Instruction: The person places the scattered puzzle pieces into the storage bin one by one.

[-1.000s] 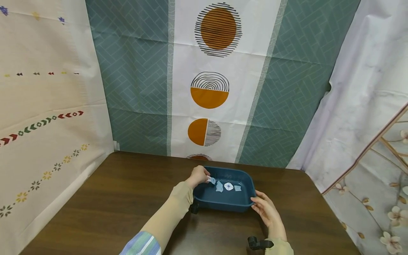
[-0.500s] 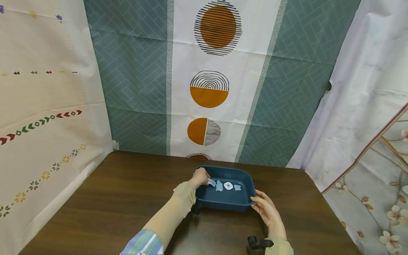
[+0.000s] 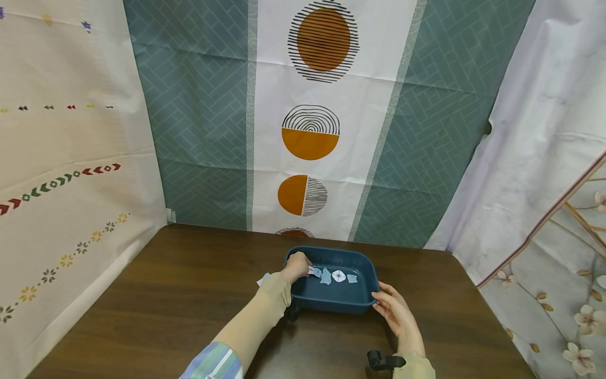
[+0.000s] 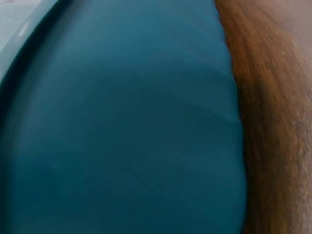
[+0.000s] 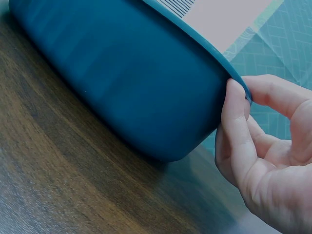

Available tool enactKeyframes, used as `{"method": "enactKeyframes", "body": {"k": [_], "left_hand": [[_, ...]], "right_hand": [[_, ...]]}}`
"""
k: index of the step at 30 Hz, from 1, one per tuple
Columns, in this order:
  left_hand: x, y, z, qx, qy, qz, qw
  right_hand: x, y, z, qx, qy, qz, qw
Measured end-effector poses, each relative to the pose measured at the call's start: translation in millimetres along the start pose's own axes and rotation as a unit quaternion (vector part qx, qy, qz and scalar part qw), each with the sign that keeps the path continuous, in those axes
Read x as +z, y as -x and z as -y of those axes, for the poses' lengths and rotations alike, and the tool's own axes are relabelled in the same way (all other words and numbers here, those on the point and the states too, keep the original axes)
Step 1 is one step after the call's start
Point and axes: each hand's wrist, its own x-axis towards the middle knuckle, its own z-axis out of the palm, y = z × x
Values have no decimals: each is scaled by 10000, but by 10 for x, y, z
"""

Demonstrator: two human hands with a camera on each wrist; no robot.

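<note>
A dark blue plastic basin (image 3: pixel 331 302) stands on the table. My left hand (image 3: pixel 298 265) reaches over its left rim and pinches a small light-blue and white cutout (image 3: pixel 316 272) low inside. To its right lie a jagged light-blue cutout (image 3: pixel 325 277), a round white compass cutout (image 3: pixel 338 276) and a small light-blue cutout (image 3: pixel 352 279). With thumb and fingers my right hand (image 3: pixel 397 316) grips the rim at the basin's right front corner, seen closely as the hand (image 5: pixel 265 146) in the right wrist view. The basin's wall (image 4: pixel 126 112) fills most of the left wrist view, which shows no fingers.
A pale paper piece (image 3: pixel 263 279) lies on the brown wooden table (image 3: pixel 189 295) behind my left wrist, partly covered by it. Patterned cloths (image 3: pixel 208 131) hang along the back and both sides.
My left hand has moved slightly lower into the basin with the cutout. The pale paper piece beside the left wrist has come into sight. My right hand keeps its grip on the rim.
</note>
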Motion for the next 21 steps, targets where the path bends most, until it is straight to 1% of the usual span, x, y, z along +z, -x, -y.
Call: {"method": "enactKeyframes", "body": {"k": [2, 5, 8, 10, 13, 19, 21], "left_hand": [[3, 3, 3, 130, -216, -111, 9996], [6, 14, 7, 407, -506, -266, 9975], [7, 38, 13, 672, -624, -381, 9951], [7, 59, 15, 777, -630, -430, 9941], [3, 81, 12, 838, -741, -502, 9925], [-24, 87, -7, 846, -738, -509, 9924], [-38, 90, -19, 819, -738, -554, 9924]], "right_hand": [[-1, -2, -1, 7, 3, -6, 10000], [-2, -3, -4, 15, 16, -9, 10000], [-5, -2, -7, 32, 36, 5, 10000], [-6, -1, -9, 43, 45, 13, 10000], [-4, 1, -10, 38, 53, -6, 10000], [-3, 2, 1, 18, 107, -28, 9999], [-3, 2, 5, 31, 131, -14, 9999]]}}
